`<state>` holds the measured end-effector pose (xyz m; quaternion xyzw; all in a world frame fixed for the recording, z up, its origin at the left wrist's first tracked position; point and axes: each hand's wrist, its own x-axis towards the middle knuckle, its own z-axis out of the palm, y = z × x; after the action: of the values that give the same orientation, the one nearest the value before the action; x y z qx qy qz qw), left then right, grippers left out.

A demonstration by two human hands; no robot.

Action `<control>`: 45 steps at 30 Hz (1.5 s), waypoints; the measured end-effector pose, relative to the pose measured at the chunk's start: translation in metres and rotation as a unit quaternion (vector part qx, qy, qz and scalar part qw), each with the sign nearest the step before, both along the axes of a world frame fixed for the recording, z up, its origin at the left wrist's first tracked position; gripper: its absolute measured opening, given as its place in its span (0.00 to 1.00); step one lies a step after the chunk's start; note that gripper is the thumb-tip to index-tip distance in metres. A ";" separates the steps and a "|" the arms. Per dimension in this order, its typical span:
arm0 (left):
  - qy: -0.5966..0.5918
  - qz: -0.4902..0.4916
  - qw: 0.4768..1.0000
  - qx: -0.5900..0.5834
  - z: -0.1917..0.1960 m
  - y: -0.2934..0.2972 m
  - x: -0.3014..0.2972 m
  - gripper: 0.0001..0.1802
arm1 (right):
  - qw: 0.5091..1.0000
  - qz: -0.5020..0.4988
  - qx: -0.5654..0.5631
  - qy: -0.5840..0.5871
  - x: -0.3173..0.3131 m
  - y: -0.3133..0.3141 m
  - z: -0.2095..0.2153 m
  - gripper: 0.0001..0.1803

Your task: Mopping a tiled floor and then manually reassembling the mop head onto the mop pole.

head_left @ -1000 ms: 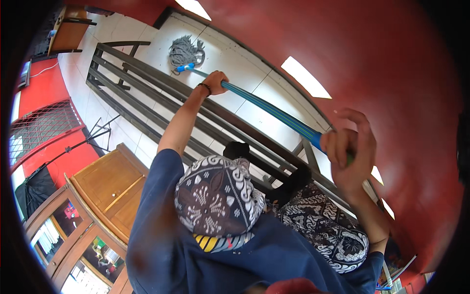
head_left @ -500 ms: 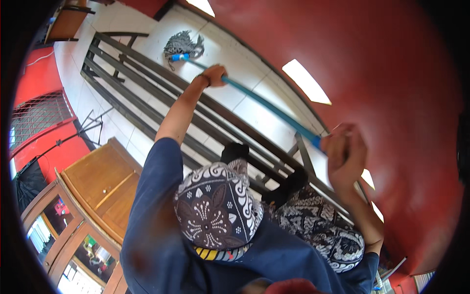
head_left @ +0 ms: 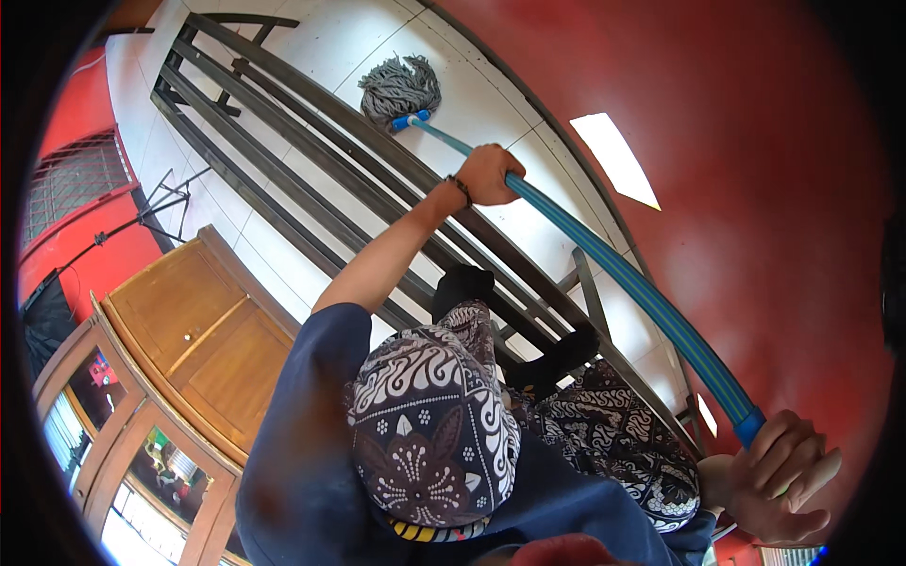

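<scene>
A mop with a blue striped handle (head_left: 628,275) slants across the view. Its grey string head (head_left: 401,90) lies on the white floor beyond a dark slatted bench. My left hand (head_left: 491,175) is wrapped round the handle partway down, with a dark band on the wrist. Over at the lower right, my right hand (head_left: 781,479) is at the handle's blue end, fingers loosely curled about it and thumb apart. Part of that grip is hidden.
My black-socked feet (head_left: 464,288) rest on the slatted bench (head_left: 274,71). A red wall (head_left: 717,170) runs along the right. To the left stand a wooden cabinet (head_left: 198,330) with glass-paned doors and a thin black stand (head_left: 160,208).
The mop head has shifted right in view, its strings bunching differently. My left hand has moved right and slightly down. My right hand has swung down and right with the handle's end.
</scene>
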<state>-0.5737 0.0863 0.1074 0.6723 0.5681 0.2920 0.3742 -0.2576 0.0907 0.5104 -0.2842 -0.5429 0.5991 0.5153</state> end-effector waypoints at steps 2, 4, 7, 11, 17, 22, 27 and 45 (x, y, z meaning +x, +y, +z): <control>-0.009 -0.011 0.996 0.086 -0.013 0.015 -0.022 0.07 | 0.999 -0.023 0.012 -0.028 -0.009 0.002 -0.016 0.23; 0.076 -0.010 0.991 0.114 -0.033 0.033 -0.062 0.14 | 0.978 0.192 -0.038 -0.075 -0.023 0.014 -0.043 0.18; 0.172 0.024 0.985 0.011 -0.062 0.050 -0.118 0.15 | 0.956 0.187 0.016 -0.224 -0.060 0.004 -0.115 0.09; 0.171 0.030 0.980 0.101 -0.085 0.060 -0.114 0.15 | 0.954 0.234 0.055 -0.181 -0.042 0.000 -0.152 0.15; -0.057 0.032 0.985 0.158 -0.033 0.065 0.013 0.10 | 0.993 0.071 0.066 -0.074 0.009 0.017 -0.014 0.25; -0.243 -0.050 0.964 0.091 0.045 0.042 0.162 0.12 | 0.953 0.110 0.271 0.082 0.002 0.013 0.064 0.24; -0.163 -0.196 0.965 -0.059 0.068 0.039 0.197 0.08 | 0.951 0.124 0.279 0.042 0.029 0.004 0.078 0.27; 0.323 0.181 0.929 -0.022 0.049 0.050 -0.086 0.40 | 0.981 0.060 0.050 -0.180 -0.121 0.108 -0.187 0.12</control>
<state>-0.6601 0.1367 0.1562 0.6074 0.7767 0.1092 0.1258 -0.3787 0.1987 0.3231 -0.3277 -0.6722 0.5402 0.3860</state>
